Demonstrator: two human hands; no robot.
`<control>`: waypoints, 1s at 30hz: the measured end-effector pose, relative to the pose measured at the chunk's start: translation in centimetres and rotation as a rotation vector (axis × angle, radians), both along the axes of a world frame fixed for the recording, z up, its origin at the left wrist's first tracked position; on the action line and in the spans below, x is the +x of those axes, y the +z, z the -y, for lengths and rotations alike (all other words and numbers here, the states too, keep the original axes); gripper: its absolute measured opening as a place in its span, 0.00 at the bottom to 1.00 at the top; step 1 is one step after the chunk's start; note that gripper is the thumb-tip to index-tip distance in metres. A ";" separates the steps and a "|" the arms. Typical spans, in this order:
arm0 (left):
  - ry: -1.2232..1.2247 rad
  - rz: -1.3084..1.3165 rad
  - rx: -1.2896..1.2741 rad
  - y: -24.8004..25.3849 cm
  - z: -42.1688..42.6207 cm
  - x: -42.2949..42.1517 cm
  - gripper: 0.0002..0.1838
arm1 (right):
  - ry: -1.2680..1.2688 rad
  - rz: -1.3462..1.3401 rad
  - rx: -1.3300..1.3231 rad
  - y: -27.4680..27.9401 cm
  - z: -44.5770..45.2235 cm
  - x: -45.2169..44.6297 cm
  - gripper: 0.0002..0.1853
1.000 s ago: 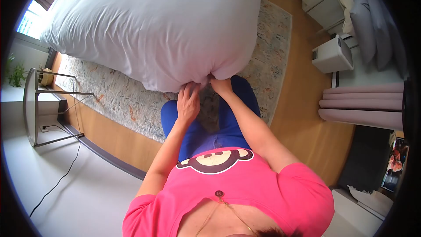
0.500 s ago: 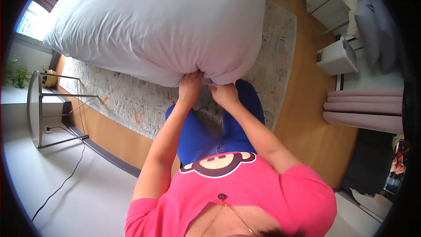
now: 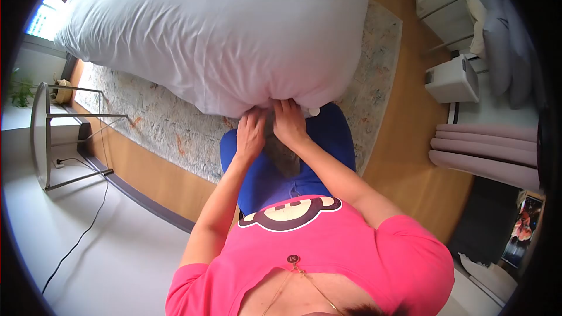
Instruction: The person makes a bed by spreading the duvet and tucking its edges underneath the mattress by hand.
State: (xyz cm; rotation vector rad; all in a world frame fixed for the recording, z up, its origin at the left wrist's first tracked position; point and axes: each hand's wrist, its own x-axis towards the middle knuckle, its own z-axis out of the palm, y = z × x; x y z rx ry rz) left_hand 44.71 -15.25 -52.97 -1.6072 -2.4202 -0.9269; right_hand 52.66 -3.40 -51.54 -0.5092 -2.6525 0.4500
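white cover [image 3: 222, 29]: straight ahead of both hands, bulky and wrinkled, filling the upper view and reaching over the rug; cut off at the top, so long axis impossible to judge; near edge slanting from upper left down toward the hands
left hand [image 3: 252, 131]: touching the near edge of the cover, fingers bent and pointing forward; fingertips partly hidden, so impossible to say whether gripping cloth or only pressing
right hand [image 3: 290, 122]: just beside the left, reaching slightly farther onto the cover, against a puckered spot; grip likewise impossible to make out
nearer hand: both in contact, right a touch deeper
small white round thing [image 3: 314, 112]: just right of the right hand, near the cover's edge; too small to identify
blue trousers [image 3: 333, 140]: close below the hands, with knees near the cover, leaving little room underneath
rug [image 3: 170, 120]: under the cover's edge, spread on the wooden floor [image 3: 410, 111]
round table [image 3: 42, 140]: well apart on the left, metal legs pointing toward the rug
white bin [image 3: 453, 82]: well apart on the right
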 end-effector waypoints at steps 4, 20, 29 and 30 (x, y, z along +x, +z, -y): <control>0.055 0.107 -0.065 -1.4 -1.9 -1.4 0.28 | -0.001 0.057 -0.034 0.2 -0.8 -1.3 0.25; 0.071 0.112 -0.339 -2.2 -6.4 -6.0 0.17 | 0.033 0.740 -0.311 2.9 -1.9 -5.3 0.20; 0.022 0.027 -0.402 -0.3 -5.3 -6.7 0.20 | 0.075 0.099 -0.004 3.9 0.9 -2.1 0.28; 0.022 0.074 -0.451 0.0 -5.2 -6.7 0.19 | 0.068 0.123 -0.053 3.6 1.2 -2.1 0.28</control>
